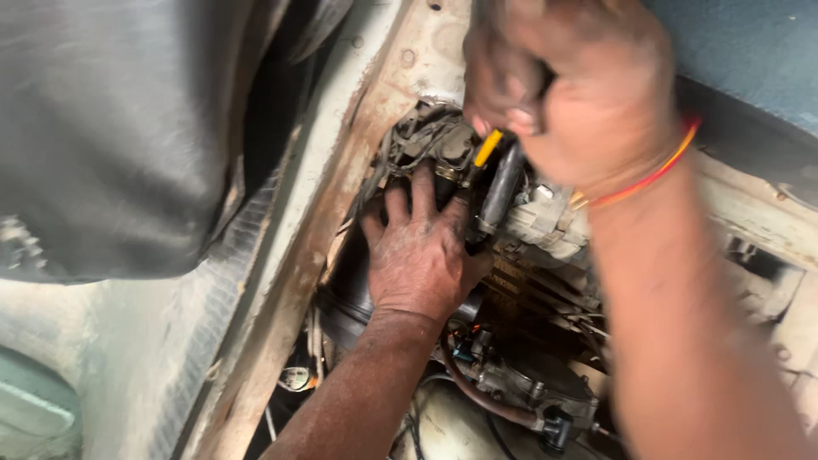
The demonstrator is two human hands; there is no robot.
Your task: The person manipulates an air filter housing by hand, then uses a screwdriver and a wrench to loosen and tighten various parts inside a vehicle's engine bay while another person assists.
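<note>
The left hand (422, 255) is lying flat and released on a black round part (345, 294), squeezed beside the rusty metal edge (315, 230). The right hand (571, 94) is gripping a yellow-tipped tool (487, 149) just above, among crowded wires (417, 136).

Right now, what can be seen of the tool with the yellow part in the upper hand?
The tool shows a short yellow section near the top and a dark, dull grey shaft below it, likely metal, though blur hides detail. It tilts down and to the left into the grimy engine parts. The right hand is closed around its upper end, hiding the handle. The left hand lies flat just beside its lower end, fingers spread on a dark round housing; its tip is hidden.
</note>
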